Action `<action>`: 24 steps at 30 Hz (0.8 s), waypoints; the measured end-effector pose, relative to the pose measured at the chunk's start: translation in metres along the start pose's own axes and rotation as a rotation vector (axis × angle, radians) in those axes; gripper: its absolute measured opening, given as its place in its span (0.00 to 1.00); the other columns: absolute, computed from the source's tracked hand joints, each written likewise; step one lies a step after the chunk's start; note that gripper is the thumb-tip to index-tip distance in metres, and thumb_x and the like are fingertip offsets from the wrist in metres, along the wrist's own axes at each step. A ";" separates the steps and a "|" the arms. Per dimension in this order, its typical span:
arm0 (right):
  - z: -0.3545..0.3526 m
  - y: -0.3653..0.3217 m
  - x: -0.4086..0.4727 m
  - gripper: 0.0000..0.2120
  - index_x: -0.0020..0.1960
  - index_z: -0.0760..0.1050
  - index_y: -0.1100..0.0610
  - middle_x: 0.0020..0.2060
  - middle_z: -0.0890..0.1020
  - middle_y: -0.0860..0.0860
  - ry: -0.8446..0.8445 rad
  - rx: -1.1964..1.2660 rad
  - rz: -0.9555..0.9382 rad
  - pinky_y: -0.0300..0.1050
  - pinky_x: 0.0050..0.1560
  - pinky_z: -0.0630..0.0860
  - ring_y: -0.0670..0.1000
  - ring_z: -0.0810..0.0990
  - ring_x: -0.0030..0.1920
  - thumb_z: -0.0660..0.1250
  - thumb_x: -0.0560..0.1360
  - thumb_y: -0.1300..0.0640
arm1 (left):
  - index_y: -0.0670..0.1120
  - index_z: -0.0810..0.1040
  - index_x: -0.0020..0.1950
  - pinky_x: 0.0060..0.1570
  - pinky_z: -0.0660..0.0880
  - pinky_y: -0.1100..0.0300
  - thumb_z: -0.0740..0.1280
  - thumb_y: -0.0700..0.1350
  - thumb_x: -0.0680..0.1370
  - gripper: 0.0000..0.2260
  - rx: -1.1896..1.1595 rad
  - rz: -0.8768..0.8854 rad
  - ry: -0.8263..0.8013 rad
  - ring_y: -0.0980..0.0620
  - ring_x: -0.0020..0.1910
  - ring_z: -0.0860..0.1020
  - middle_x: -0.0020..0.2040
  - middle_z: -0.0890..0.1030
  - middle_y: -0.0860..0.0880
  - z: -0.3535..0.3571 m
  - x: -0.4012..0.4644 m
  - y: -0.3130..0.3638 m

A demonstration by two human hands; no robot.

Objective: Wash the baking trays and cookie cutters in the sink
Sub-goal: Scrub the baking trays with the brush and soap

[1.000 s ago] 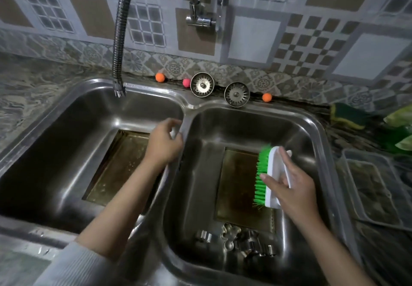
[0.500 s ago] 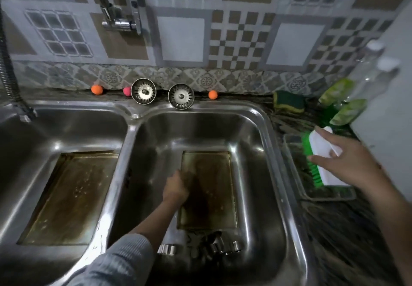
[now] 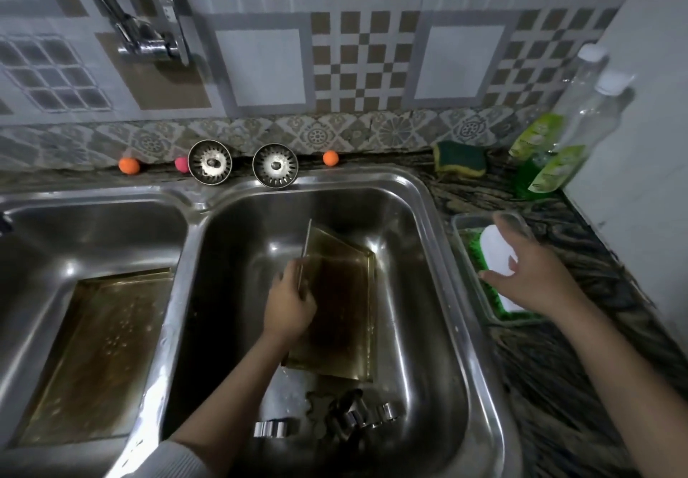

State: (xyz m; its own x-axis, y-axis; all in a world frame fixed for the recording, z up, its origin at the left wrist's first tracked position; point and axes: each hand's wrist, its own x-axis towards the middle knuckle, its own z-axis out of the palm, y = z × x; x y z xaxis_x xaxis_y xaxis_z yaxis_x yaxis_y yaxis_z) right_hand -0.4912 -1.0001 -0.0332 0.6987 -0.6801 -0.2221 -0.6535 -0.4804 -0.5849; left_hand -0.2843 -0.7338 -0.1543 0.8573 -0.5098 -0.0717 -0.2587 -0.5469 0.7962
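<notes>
Hands first: the left hand is gripping the left rim of the greasy rectangular metal baking tray in the right basin of the steel double sink, so it's tipped up, probably for scrubbing. Loosely spread over the white-backed green-bristled scrub brush, the right hand is letting go of it in a clear plastic tub on the bench at 3 o'clock. Half a second earlier that tray was lying flat and the brush was held in the air. Shiny metal cookie cutters are piled at 6 o'clock.
</notes>
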 end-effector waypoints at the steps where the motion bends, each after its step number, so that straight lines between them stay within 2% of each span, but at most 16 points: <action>1: -0.001 -0.001 0.000 0.43 0.76 0.50 0.40 0.74 0.62 0.48 0.003 0.003 -0.001 0.52 0.60 0.74 0.57 0.72 0.67 0.72 0.73 0.58 | 0.55 0.68 0.67 0.43 0.74 0.64 0.62 0.37 0.75 0.23 0.003 0.030 -0.022 0.55 0.48 0.77 0.52 0.78 0.49 0.000 0.000 0.005; 3: -0.003 -0.003 -0.002 0.43 0.76 0.52 0.41 0.73 0.65 0.50 0.027 0.003 0.001 0.52 0.57 0.75 0.58 0.74 0.65 0.73 0.72 0.59 | 0.55 0.67 0.70 0.36 0.73 0.71 0.60 0.38 0.78 0.22 0.020 0.067 -0.081 0.57 0.43 0.78 0.53 0.78 0.48 0.001 0.000 0.015; 6: -0.008 -0.009 -0.009 0.43 0.76 0.53 0.41 0.65 0.75 0.59 0.136 -0.053 -0.032 0.53 0.47 0.76 0.60 0.78 0.55 0.74 0.71 0.59 | 0.53 0.69 0.70 0.32 0.74 0.71 0.58 0.41 0.80 0.18 0.062 0.100 -0.096 0.57 0.38 0.79 0.55 0.79 0.48 0.002 -0.007 0.030; 8: -0.013 -0.017 -0.016 0.43 0.76 0.53 0.41 0.58 0.78 0.62 0.223 -0.083 -0.094 0.52 0.45 0.76 0.61 0.78 0.52 0.73 0.70 0.59 | 0.52 0.69 0.70 0.34 0.77 0.63 0.59 0.41 0.80 0.19 0.160 0.147 -0.011 0.55 0.39 0.79 0.56 0.78 0.49 -0.002 -0.015 0.042; 10: -0.015 -0.028 -0.025 0.43 0.76 0.53 0.41 0.58 0.77 0.61 0.272 -0.065 -0.159 0.51 0.46 0.75 0.60 0.76 0.54 0.73 0.70 0.59 | 0.51 0.70 0.70 0.36 0.79 0.52 0.60 0.39 0.78 0.21 0.304 0.253 0.107 0.47 0.45 0.79 0.57 0.77 0.46 -0.007 -0.020 0.052; 12: -0.010 -0.041 -0.035 0.43 0.76 0.54 0.40 0.60 0.76 0.59 0.282 -0.022 -0.228 0.49 0.47 0.74 0.58 0.74 0.57 0.73 0.70 0.59 | 0.49 0.73 0.68 0.34 0.78 0.50 0.62 0.36 0.75 0.22 0.410 0.395 0.191 0.40 0.46 0.78 0.57 0.78 0.42 -0.011 -0.023 0.061; 14: 0.003 -0.055 -0.045 0.43 0.75 0.55 0.40 0.61 0.77 0.55 0.274 0.031 -0.303 0.48 0.49 0.74 0.55 0.75 0.58 0.74 0.69 0.59 | 0.48 0.74 0.66 0.31 0.79 0.49 0.61 0.36 0.72 0.22 0.414 0.482 0.244 0.36 0.45 0.80 0.58 0.78 0.38 -0.015 -0.025 0.070; 15: 0.012 -0.063 -0.049 0.42 0.75 0.56 0.40 0.63 0.76 0.51 0.254 0.097 -0.329 0.46 0.51 0.75 0.51 0.74 0.60 0.74 0.69 0.59 | 0.47 0.75 0.65 0.31 0.79 0.49 0.60 0.37 0.72 0.22 0.377 0.504 0.265 0.36 0.45 0.80 0.58 0.78 0.37 -0.019 -0.027 0.075; 17: 0.033 -0.079 -0.055 0.42 0.75 0.57 0.41 0.67 0.68 0.41 0.181 0.304 -0.352 0.44 0.60 0.72 0.42 0.66 0.67 0.75 0.69 0.60 | 0.45 0.77 0.64 0.34 0.80 0.52 0.61 0.37 0.72 0.20 0.253 0.531 0.309 0.40 0.44 0.82 0.57 0.79 0.38 -0.028 -0.031 0.081; 20: 0.074 -0.101 -0.060 0.44 0.76 0.54 0.42 0.72 0.61 0.37 0.089 0.507 -0.405 0.49 0.70 0.67 0.32 0.59 0.70 0.74 0.69 0.59 | 0.44 0.77 0.63 0.46 0.76 0.61 0.61 0.36 0.74 0.19 -0.022 0.511 0.326 0.52 0.47 0.80 0.52 0.81 0.46 -0.039 -0.041 0.087; 22: 0.096 -0.113 -0.064 0.43 0.76 0.52 0.42 0.72 0.62 0.36 0.046 0.487 -0.473 0.47 0.71 0.66 0.29 0.58 0.69 0.73 0.69 0.56 | 0.48 0.76 0.61 0.42 0.74 0.63 0.61 0.36 0.75 0.17 -0.175 0.433 0.327 0.56 0.40 0.78 0.45 0.82 0.52 -0.042 -0.053 0.093; 24: 0.099 -0.118 -0.057 0.42 0.76 0.51 0.42 0.72 0.63 0.38 0.041 0.380 -0.533 0.43 0.70 0.65 0.35 0.61 0.70 0.71 0.70 0.55 | 0.51 0.75 0.59 0.35 0.73 0.58 0.61 0.34 0.76 0.16 -0.308 0.344 0.325 0.53 0.32 0.75 0.39 0.80 0.52 -0.044 -0.066 0.094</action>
State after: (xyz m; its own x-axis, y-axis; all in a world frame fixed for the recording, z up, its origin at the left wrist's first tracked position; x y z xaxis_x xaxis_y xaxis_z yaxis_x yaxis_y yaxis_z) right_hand -0.4252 -0.8493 -0.0288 0.8816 -0.4274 0.2003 -0.0670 -0.5334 -0.8432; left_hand -0.3457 -0.7225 -0.0478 0.8519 -0.3675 0.3731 -0.4477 -0.1414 0.8829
